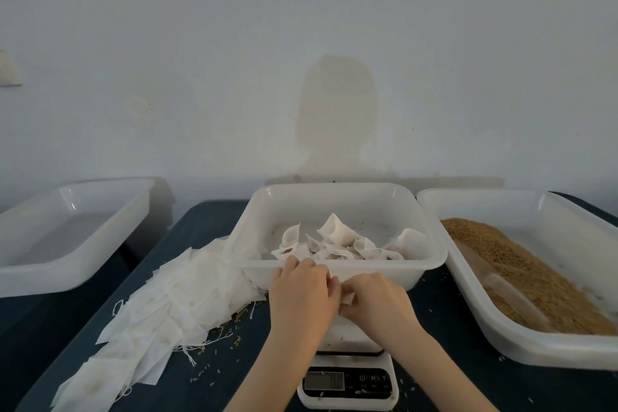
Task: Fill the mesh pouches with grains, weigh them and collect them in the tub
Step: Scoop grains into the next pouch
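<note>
Head camera view of a dark table (444, 338) against a pale wall. Three translucent white plastic tubs sit on it. The left tub (67, 264) looks empty. The middle tub (431, 257) holds a loose heap of filled mesh pouches (337, 241). The right tub (495, 331) holds brown grains (535, 274). A pile of flat empty pouches (167, 308) lies left of the middle tub, with spilled grains beside it. In front of the middle tub, above a digital kitchen scale (347, 385), the left hand (301, 294) and right hand (378, 301) meet, fingers curled, pinching a small white pouch (347, 299) between them.
</note>
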